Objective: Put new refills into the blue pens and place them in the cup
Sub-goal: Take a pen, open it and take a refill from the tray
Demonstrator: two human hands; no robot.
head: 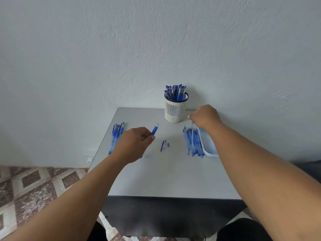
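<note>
Both hands grip: my left hand [137, 141] pinches a pen barrel [155, 129] pointing toward one o'clock; my right hand [205, 117] apparently pinches a refill [192, 134] hanging toward six.

**Lighting and picture quality, head view**

Light: soft, even, cool daylight; source not visible. Shadows: faint, diffuse beneath the grey rectangular table top [166, 174]. Glare: none. Blur: slight on the thin translucent blue refill [192, 134]. Distortion: wide-angle stretching of both forearms toward the lower corners.
</note>
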